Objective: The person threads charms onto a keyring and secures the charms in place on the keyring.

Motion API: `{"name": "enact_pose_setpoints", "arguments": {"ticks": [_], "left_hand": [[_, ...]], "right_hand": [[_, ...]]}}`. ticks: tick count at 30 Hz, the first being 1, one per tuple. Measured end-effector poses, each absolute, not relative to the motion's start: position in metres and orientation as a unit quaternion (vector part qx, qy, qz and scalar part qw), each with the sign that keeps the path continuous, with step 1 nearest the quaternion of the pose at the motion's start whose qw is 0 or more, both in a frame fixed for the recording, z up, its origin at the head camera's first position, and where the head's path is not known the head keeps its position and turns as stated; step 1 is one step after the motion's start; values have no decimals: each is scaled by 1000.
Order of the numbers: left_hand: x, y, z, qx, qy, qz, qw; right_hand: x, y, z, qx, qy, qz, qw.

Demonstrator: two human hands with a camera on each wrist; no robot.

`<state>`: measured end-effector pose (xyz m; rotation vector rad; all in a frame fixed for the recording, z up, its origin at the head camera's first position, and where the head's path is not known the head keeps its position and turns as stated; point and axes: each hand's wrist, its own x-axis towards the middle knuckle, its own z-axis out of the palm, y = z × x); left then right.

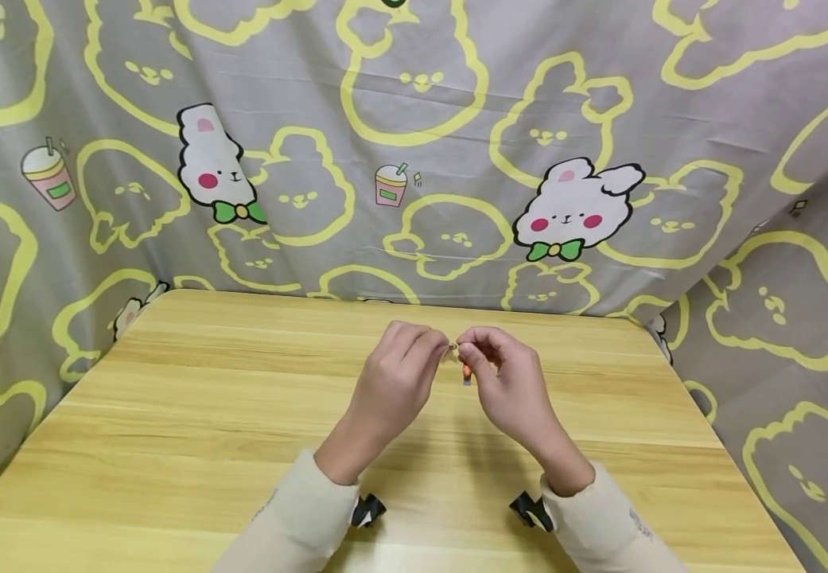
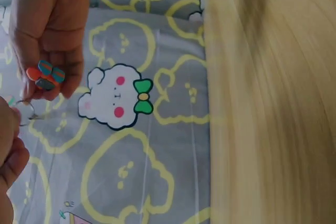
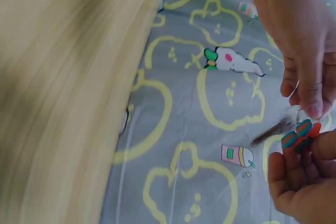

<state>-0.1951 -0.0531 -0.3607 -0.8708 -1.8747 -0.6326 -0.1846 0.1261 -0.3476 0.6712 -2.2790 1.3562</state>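
Between the two hands, a small keychain is held up above the table, made of a metal split ring [image 2: 25,112] and an orange and teal charm [image 2: 48,76]. My left hand [image 1: 398,374] pinches the ring side with thumb and fingertips. From the other side, my right hand [image 1: 517,382] grips the keychain with thumb and forefinger, and the charm [image 1: 467,372] pokes out below its thumb. In the right wrist view, a blurred, narrow brownish metal piece [image 3: 272,132] hangs beside the charm [image 3: 299,134]. The fingertips partly hide the ring.
A light wood table [image 1: 206,446] spreads beneath both forearms. Behind and along its sides hangs a grey curtain [image 1: 449,175] with yellow outlines and white rabbits. Dark wrist mounts [image 1: 368,510] stick out at the pale sleeves [image 1: 306,509].
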Motion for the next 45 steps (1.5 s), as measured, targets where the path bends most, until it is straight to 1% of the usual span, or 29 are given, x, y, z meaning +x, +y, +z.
{"name": "enact_pose_setpoints", "arguments": {"ticks": [4,6,9,13,16,18,22,26,33,40,45], "left_hand": [[-196,-52,-362,-343,-749,-363,435],[-196,-51,-362,-335,-740,-399,426],[-197,-50,-363,-325,-732,-433,413],[-198,-50,-364,-315,-742,-437,399],[-197,-50,-365,-314,-758,-406,402],[-197,-50,-364,-316,-772,-368,412],[-196,-51,-363,-330,-783,-280,447],[-197,-53,-364,-341,-778,-251,463],[-197,-53,-368,-329,-778,-305,440],[-196,-51,-368,-283,-782,-391,395],[-197,-54,-368,-296,-799,-359,382]], "right_hand": [[-189,127,-350,304,-817,388,299],[-191,128,-351,328,-810,359,327],[-193,129,-352,351,-804,333,346],[-194,132,-350,356,-808,314,349],[-194,134,-349,355,-815,297,350],[-194,135,-348,357,-819,282,351],[-195,134,-350,367,-820,256,356],[-195,133,-353,372,-821,248,355],[-193,132,-354,370,-821,260,349],[-195,131,-356,376,-817,262,349],[-195,131,-357,378,-818,255,351]]}}
